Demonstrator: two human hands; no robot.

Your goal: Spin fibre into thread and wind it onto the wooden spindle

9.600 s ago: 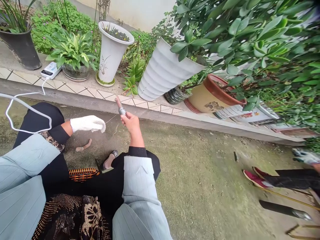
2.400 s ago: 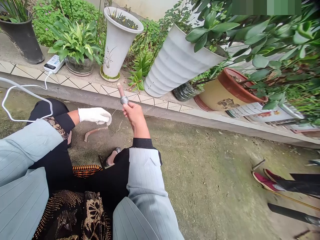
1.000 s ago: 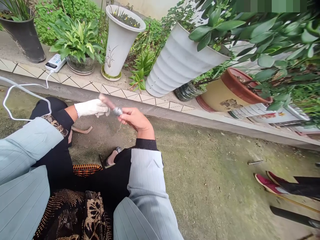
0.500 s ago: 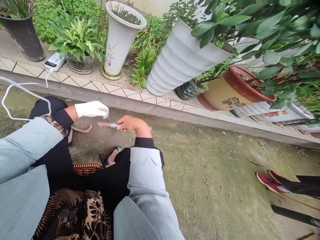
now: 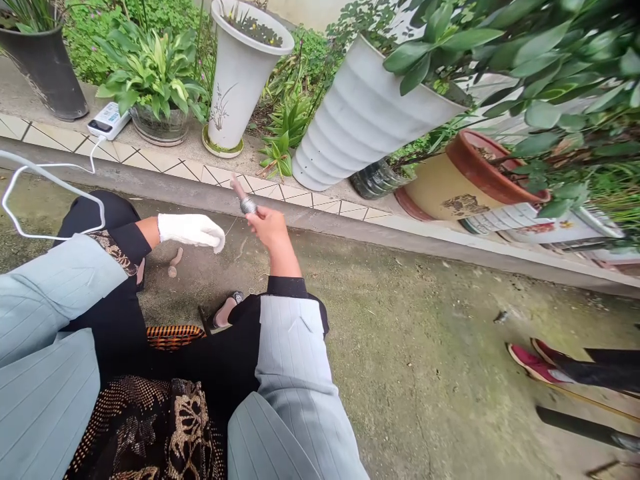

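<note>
My right hand (image 5: 269, 227) is bare and closed around a brown stick (image 5: 236, 187) wound with a silvery wire coil (image 5: 247, 205). The stick points up and away, toward the tiled ledge. My left hand (image 5: 187, 229) wears a white knitted glove, its fingers curled together. A thin strand (image 5: 232, 225) runs between the gloved fingertips and the coil. Below the glove a short brown piece (image 5: 176, 259) shows; whether it lies on the ground or hangs, I cannot tell.
Potted plants line the tiled ledge (image 5: 200, 172), among them a tall white pot (image 5: 235, 87) and a ribbed grey pot (image 5: 350, 113). A white device (image 5: 109, 121) with a cable sits there. At right are another person's red shoes (image 5: 533, 363) and a dark bar (image 5: 580, 427).
My right hand has swung up and away, turning the stick from pointing left to pointing toward the ledge. My gloved left hand has shifted slightly right and down. The brown piece below looks different.
</note>
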